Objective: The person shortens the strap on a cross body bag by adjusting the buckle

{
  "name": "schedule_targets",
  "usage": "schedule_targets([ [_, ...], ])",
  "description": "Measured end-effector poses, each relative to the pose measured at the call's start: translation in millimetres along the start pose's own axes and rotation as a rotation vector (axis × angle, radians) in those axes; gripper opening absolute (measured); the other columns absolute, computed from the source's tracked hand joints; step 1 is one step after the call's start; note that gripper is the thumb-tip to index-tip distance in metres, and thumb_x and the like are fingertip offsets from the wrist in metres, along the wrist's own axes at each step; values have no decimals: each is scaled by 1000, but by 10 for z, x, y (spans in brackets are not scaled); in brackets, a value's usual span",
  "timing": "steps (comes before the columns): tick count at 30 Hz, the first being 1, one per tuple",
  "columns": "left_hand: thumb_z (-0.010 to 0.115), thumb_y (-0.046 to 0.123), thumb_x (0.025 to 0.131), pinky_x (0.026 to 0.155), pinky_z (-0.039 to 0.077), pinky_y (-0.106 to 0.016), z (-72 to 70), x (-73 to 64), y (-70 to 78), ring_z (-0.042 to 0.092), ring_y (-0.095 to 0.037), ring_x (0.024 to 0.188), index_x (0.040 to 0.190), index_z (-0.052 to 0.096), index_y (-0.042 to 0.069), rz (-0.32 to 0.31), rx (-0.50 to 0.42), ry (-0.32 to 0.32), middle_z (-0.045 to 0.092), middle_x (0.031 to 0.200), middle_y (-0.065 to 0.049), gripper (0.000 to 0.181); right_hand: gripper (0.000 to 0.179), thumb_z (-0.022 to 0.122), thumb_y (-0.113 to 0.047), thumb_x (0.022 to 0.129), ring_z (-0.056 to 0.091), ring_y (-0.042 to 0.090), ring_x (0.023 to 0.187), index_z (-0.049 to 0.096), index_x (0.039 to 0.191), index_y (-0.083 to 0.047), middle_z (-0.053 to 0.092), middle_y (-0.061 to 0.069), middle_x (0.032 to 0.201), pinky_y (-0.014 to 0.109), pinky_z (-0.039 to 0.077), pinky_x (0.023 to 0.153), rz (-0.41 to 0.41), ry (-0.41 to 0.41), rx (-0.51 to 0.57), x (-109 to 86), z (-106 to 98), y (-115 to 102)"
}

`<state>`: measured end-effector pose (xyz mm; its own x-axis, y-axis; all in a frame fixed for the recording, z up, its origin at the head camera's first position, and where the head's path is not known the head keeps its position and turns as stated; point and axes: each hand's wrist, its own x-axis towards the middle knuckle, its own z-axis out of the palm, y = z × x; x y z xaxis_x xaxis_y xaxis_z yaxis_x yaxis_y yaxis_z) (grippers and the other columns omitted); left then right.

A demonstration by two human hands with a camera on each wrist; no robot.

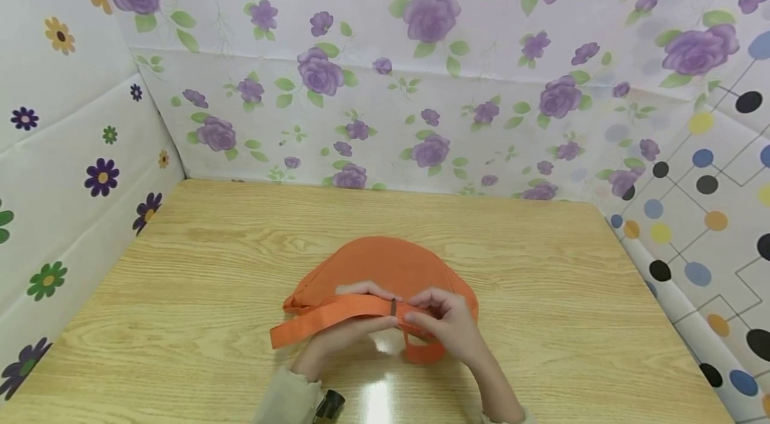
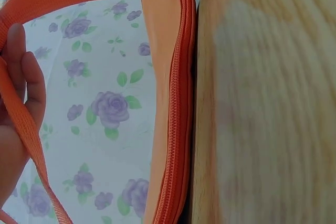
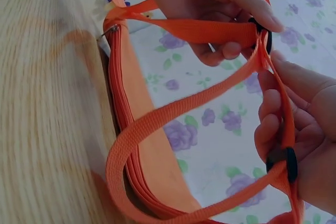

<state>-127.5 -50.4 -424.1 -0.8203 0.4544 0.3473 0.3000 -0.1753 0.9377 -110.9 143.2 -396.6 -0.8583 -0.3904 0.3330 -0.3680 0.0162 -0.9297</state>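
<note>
An orange waist bag (image 1: 385,263) lies on the table, its curved side toward the back wall. Its zipper (image 2: 176,103) runs along the near edge. Above it my left hand (image 1: 343,336) holds the orange strap (image 1: 337,312) between thumb and fingers, just left of a dark slider (image 1: 394,307). On the slider's other side, the thumb and fingers of my right hand (image 1: 448,327) pinch the strap. A second black slider (image 3: 283,163) sits on the webbing by the right palm. One strap loop (image 3: 152,124) hangs below the hands. The strap's left bend sticks out past the left hand.
The wood-grain table (image 1: 541,317) extends around the bag. A flowered cloth wall (image 1: 373,103) stands behind it, with patterned cloth walls at left and right. A black object (image 1: 329,405) is at the left sleeve.
</note>
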Motion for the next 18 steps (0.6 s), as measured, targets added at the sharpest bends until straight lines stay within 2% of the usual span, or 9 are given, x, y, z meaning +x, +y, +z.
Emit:
schedule_targets([
  [6,68,1,77,70,51,-37,-28,-4,3,61,-26,87,99,61,-5,0,-17,13,62,101,-20,23,20,69,4,73,54,6,63,63,92,4,64,15,84,23,48,52,2,-20,-141,-41,-70,117],
  [10,69,1,76,70,51,-37,-41,-6,9,61,-26,87,98,60,-6,-11,-33,29,61,101,-22,25,31,74,-3,70,54,8,66,64,99,-1,65,9,91,25,48,53,-66,-46,-265,-71,-111,204],
  [13,69,2,76,71,51,-37,-53,-11,23,60,-25,88,99,60,-6,-28,-47,47,60,103,-22,26,35,76,-9,69,52,8,67,64,102,-4,64,4,94,25,47,54,-126,-32,-357,-93,-128,215],
  [18,68,0,77,69,51,-36,-69,-10,28,61,-26,86,98,59,-9,-4,-72,45,57,103,-29,25,32,75,-9,70,53,11,67,65,100,-4,65,4,93,27,47,53,-236,-1,-383,-112,-161,226],
])
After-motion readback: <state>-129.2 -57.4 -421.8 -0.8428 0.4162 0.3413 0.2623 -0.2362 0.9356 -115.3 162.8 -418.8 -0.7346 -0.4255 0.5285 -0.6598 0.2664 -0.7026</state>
